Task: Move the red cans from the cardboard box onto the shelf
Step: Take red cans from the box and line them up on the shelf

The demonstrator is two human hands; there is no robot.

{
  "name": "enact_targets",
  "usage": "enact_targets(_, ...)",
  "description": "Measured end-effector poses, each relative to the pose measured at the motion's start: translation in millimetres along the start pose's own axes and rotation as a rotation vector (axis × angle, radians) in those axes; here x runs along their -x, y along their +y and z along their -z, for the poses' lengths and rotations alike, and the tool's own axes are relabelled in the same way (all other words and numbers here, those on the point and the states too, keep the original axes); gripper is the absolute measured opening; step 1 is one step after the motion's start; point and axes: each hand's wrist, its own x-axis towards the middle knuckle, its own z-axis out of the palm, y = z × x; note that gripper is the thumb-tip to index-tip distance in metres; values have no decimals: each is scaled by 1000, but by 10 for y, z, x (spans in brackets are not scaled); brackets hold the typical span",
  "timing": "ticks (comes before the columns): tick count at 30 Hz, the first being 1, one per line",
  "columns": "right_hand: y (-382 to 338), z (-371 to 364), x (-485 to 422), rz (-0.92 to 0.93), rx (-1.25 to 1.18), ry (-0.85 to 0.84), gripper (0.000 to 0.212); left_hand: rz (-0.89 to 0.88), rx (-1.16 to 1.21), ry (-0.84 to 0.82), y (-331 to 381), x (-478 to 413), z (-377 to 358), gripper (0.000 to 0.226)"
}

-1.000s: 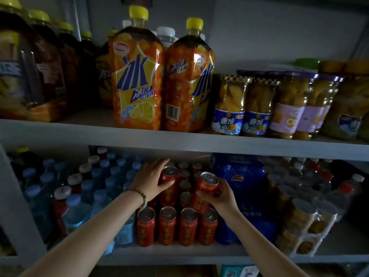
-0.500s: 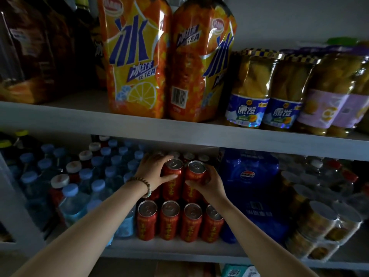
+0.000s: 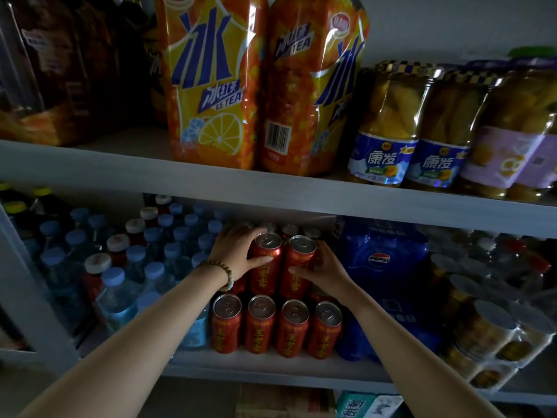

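Note:
Two red cans stand side by side on top of a lower layer of cans on the lower shelf [image 3: 271,368]. My left hand [image 3: 238,251] grips the left upper can [image 3: 266,267], thumb across its front. The right upper can [image 3: 298,267] is gripped by my right hand [image 3: 319,268]. A front row of several red cans [image 3: 275,328] stands upright at the shelf edge below them. More can tops show behind in the dark. A strip of cardboard box [image 3: 283,399] shows under the shelf.
Blue-capped water bottles [image 3: 135,267] crowd the left of the cans; a blue Pepsi pack [image 3: 382,267] stands close on the right, wrapped jars [image 3: 482,327] beyond. The upper shelf [image 3: 271,194] hangs low overhead, carrying ice tea bottles [image 3: 211,86] and peach jars [image 3: 388,125].
My right hand brought its can left and down until it stands upright beside the left can. The camera moved closer and lower; my left hand stayed on its can.

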Motion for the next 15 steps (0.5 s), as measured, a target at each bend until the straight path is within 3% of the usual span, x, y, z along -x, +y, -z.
enact_targets(15,-124,18,78,40,-9,-133,84,-2,-24,-33,-22,-17,-20,64)
